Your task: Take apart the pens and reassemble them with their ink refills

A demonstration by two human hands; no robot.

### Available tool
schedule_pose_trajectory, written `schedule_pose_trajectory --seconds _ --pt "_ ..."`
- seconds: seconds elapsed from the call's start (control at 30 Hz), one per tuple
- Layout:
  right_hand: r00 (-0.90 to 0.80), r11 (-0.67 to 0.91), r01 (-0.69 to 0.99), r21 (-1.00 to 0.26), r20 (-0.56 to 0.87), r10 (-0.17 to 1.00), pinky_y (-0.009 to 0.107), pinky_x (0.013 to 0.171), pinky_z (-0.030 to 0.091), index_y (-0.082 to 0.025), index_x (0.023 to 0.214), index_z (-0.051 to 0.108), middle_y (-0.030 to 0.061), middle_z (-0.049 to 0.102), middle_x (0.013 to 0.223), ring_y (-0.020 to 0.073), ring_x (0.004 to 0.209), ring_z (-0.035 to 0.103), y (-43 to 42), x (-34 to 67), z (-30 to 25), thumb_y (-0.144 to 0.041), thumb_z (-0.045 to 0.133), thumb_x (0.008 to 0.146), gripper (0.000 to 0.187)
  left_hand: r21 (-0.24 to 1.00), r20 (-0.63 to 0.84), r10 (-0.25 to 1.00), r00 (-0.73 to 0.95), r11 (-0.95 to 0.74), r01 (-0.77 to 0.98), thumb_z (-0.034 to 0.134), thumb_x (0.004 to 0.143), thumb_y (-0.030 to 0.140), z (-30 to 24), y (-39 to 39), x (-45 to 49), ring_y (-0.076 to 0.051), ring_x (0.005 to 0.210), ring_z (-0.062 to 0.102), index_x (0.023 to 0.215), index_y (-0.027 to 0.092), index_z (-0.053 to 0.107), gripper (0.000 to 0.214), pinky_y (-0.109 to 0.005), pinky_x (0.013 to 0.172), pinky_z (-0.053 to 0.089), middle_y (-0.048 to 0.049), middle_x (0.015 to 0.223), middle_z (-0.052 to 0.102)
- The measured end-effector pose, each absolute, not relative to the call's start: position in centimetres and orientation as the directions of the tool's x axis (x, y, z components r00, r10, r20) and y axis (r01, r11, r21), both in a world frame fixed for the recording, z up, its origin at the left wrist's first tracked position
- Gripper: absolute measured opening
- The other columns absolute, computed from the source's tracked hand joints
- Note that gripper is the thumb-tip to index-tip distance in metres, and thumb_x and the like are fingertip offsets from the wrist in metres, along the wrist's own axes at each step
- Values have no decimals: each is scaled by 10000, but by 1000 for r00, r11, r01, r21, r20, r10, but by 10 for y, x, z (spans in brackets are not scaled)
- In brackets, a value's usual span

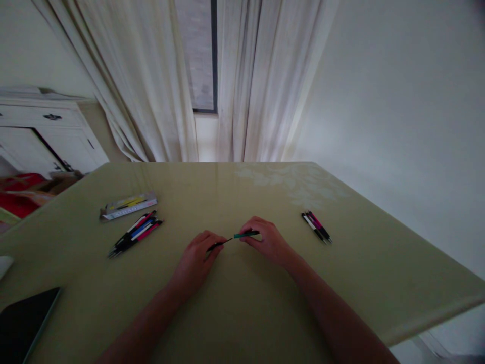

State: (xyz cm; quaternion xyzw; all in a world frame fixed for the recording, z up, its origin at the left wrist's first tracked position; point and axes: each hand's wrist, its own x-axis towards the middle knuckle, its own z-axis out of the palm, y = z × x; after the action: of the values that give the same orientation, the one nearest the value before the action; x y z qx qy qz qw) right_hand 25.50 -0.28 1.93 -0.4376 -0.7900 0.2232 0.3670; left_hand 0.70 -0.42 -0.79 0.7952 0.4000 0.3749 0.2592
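My left hand (200, 255) is closed around the black lower half of a pen (216, 245), with its thin refill sticking out to the right. My right hand (266, 238) pinches the green upper barrel (246, 234) of the same pen. The two parts are held just apart above the middle of the green table (242, 303). A bundle of several coloured pens (135, 233) lies to the left of my hands. A smaller group of pens (317, 227) lies to the right.
A flat pen box (129, 206) lies behind the left bundle. A dark tablet (22, 323) sits at the near left table edge. White curtains (242, 81) hang behind the table, a white cabinet (45, 131) stands at left, and red fabric (18, 194) lies beside it.
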Motion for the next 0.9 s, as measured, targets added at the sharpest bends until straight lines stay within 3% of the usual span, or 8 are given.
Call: schedule_pose_trajectory --seconds 0.3,0.47,0.6,0.77,0.9 --pt "-404 531 455 -715 365 839 301 817 518 -229 956 769 39 725 904 194 864 689 -7 243 18 -321 756 927 97 779 420 847 325 -520 350 733 893 325 -8 -8 10 -174 762 685 1081 244 737 205 -318 753 589 -42 988 699" --pt "-396 527 392 -754 379 836 316 822 531 -234 941 773 39 729 896 196 866 692 -9 242 18 -362 773 909 132 768 441 842 310 -533 355 724 911 349 -5 -7 10 -204 854 711 916 242 783 122 -322 776 583 -51 996 736" --pt "-370 464 410 -785 322 871 308 770 537 -235 959 783 42 749 895 197 839 702 -11 240 19 -417 766 904 191 770 422 844 331 -526 360 717 910 324 -3 -8 9 -195 767 704 934 240 765 100 -314 730 575 -20 864 754" --pt "-363 404 412 -817 259 895 267 682 526 -231 974 787 40 770 910 193 835 704 -14 238 21 -427 720 936 210 769 418 836 356 -534 352 716 915 310 -5 -10 9 -197 800 721 943 234 755 90 -318 762 582 -24 876 759" --pt "-385 454 401 -796 303 872 295 746 530 -226 959 784 43 758 893 189 819 695 -13 238 21 -417 754 914 199 779 416 841 346 -526 341 721 914 312 -7 -11 10 -202 826 740 957 238 760 94 -325 790 593 -28 900 773"
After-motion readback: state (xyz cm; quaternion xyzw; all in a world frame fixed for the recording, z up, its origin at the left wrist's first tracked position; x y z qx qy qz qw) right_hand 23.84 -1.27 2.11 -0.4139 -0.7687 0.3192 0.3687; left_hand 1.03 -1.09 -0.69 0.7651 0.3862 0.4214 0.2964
